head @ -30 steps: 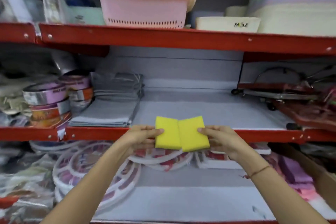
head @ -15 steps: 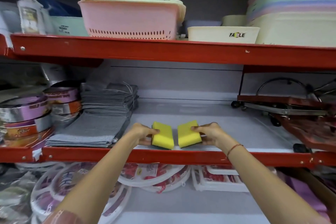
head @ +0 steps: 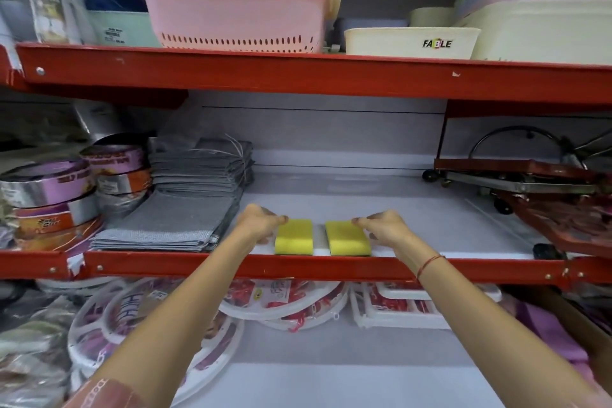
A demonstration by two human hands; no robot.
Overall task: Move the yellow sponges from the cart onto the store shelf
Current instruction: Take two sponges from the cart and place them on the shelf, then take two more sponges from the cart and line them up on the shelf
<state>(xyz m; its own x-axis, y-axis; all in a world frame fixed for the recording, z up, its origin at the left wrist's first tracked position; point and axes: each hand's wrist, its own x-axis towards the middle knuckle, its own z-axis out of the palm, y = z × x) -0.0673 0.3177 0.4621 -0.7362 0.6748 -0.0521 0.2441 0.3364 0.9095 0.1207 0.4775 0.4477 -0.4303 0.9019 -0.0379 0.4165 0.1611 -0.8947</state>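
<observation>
Two yellow sponges lie flat side by side near the front edge of the middle shelf [head: 397, 209], a narrow gap between them. My left hand [head: 260, 223] grips the left sponge [head: 294, 237] at its left side. My right hand [head: 384, 228] grips the right sponge [head: 346, 238] at its right side, fingers over its top edge. Both sponges rest on the pale shelf surface just behind the red front rail [head: 298, 267]. The cart is out of view.
A stack of grey cloths [head: 178, 225] lies just left of my left hand, with tape rolls [head: 59, 199] beyond. Red metal racks [head: 543, 195] crowd the shelf's right end. Plastic baskets [head: 238, 10] fill the top shelf; round white trays [head: 159, 318] sit below.
Both hands carried the sponges forward and down onto the middle shelf. The sponges, earlier touching and tilted, now lie flat and apart.
</observation>
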